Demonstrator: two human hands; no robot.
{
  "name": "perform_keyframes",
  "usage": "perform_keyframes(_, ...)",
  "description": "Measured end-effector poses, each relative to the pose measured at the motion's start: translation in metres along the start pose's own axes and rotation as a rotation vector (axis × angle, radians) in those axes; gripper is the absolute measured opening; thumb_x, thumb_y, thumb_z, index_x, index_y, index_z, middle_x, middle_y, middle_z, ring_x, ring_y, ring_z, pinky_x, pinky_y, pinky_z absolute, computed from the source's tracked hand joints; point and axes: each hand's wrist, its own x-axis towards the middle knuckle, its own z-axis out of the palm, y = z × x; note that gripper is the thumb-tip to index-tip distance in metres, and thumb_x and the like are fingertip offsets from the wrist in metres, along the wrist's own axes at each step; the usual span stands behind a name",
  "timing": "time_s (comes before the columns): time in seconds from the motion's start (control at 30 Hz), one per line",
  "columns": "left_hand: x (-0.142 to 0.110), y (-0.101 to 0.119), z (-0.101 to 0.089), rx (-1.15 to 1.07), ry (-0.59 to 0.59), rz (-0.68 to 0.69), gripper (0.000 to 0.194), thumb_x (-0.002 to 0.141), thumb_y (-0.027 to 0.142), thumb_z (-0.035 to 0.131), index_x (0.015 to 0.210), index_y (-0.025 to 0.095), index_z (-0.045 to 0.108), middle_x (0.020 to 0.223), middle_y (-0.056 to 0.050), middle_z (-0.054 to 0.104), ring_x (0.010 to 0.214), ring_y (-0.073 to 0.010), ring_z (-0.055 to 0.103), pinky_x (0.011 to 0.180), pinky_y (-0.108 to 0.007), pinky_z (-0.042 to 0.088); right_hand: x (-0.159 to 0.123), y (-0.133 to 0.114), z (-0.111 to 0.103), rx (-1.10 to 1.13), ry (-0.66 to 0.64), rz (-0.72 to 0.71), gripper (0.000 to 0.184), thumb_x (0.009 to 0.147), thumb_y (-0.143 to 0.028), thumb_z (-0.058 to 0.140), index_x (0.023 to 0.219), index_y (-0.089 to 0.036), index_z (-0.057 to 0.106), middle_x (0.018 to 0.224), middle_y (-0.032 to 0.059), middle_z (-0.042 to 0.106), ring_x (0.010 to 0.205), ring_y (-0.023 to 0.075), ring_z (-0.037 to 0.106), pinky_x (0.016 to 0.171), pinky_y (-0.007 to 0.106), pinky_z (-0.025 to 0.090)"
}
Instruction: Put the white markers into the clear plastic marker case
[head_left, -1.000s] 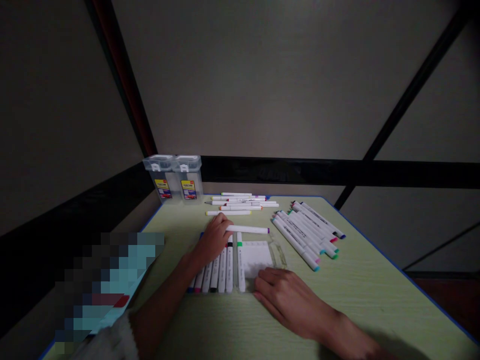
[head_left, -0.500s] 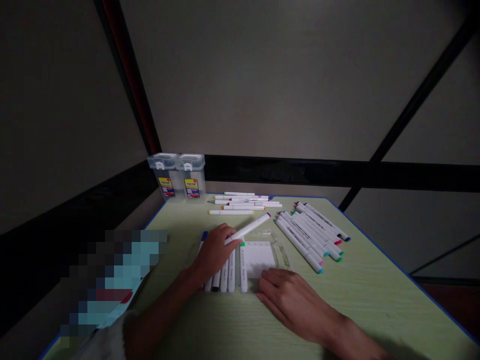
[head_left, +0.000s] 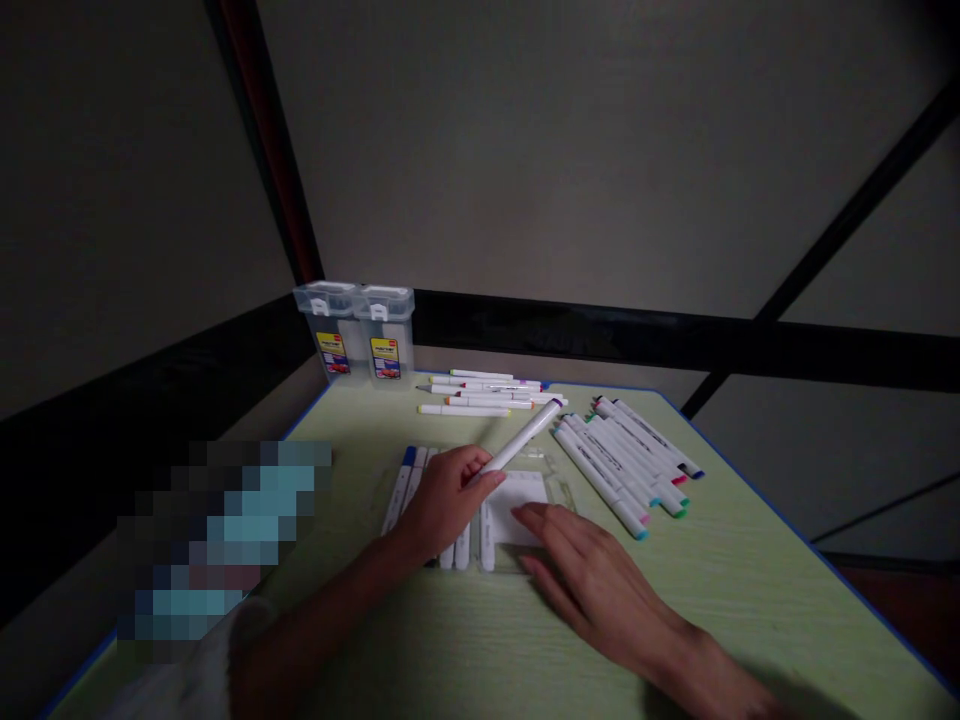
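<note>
My left hand [head_left: 448, 497] pinches a white marker [head_left: 523, 436] with a purple end, which tilts up to the right over a clear plastic case [head_left: 559, 492]. Beneath that hand, several white markers [head_left: 397, 497] lie side by side in the case, one with a blue end, partly hidden by my fingers. A single marker [head_left: 487, 538] lies apart from them, beside a white sheet [head_left: 517, 510] in the case's right part. At the case's lower right, my right hand [head_left: 589, 565] holds nothing, its fingers and thumb apart around the case's edge.
Two lidded clear boxes [head_left: 387, 340] with yellow labels stand at the back left. Several loose markers [head_left: 480, 392] lie at the back, and a pile of markers [head_left: 622, 460] lies at the right. A pixelated patch [head_left: 262, 510] covers something at the left of the green table [head_left: 720, 600].
My left hand has moved slightly right with the marker, whose tip now points more steeply up. The fingers of my right hand have spread and lifted a little. The camera view has shifted slightly.
</note>
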Motion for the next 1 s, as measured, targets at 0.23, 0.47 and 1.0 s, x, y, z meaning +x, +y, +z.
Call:
perform_keyframes(0.23, -0.005, 0.011, 0.002, 0.043, -0.063, 0.044, 0.01, 0.074, 0.024, 0.05, 0.072, 0.016, 0.055, 0.064, 0.002, 0.056, 0.062, -0.0117, 0.052, 0.056, -0.02, 0.037, -0.002, 0.004, 0.004, 0.008, 0.136, 0.032, 0.052, 0.085, -0.02, 0.038, 0.133, -0.013, 0.019, 0.121, 0.0159, 0.049, 0.109, 0.0227, 0.048, 0.088, 0.04, 0.043)
perform_keyframes(0.47, -0.011, 0.019, 0.004, 0.04, -0.188, 0.047, 0.015, 0.078, 0.026, 0.045, 0.068, 0.016, 0.052, 0.059, 0.002, 0.057, 0.058, -0.0111, 0.052, 0.053, -0.021, 0.035, -0.003, 0.004, 0.006, 0.037, 0.089, 0.074, 0.059, 0.084, -0.018, 0.037, 0.136, -0.013, 0.01, 0.123, 0.0166, 0.046, 0.111, 0.024, 0.046, 0.089, 0.044, 0.042)
perform_keyframes(1.0, -0.016, 0.015, 0.007, 0.464, -0.227, 0.19, 0.02, 0.08, 0.025, 0.045, 0.063, 0.016, 0.05, 0.066, 0.0, 0.053, 0.071, -0.0147, 0.048, 0.067, -0.027, 0.034, 0.0, 0.004, 0.003, 0.106, -0.002, 0.051, 0.053, 0.086, -0.013, 0.033, 0.136, -0.015, 0.017, 0.121, 0.0136, 0.046, 0.11, 0.022, 0.044, 0.092, 0.042, 0.04)
